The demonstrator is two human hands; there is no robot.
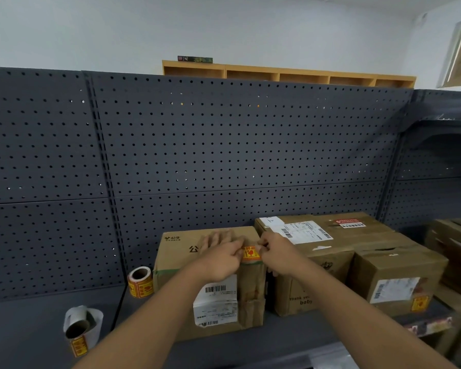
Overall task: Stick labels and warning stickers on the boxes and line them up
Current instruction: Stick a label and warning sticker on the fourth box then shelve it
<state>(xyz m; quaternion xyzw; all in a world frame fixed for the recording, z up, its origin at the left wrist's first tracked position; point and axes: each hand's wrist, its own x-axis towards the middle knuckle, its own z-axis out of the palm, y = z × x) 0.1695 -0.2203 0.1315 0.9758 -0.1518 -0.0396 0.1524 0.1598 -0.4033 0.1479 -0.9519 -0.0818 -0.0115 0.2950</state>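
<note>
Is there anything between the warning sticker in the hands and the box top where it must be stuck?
Nothing visible does. Both hands, left hand and right hand, hold the orange warning sticker right at the top front edge of the left box. The box top nearby looks bare.

Two bare forearms, sleeveless, hands [224, 258] [276, 253] without gloves or rings
</note>
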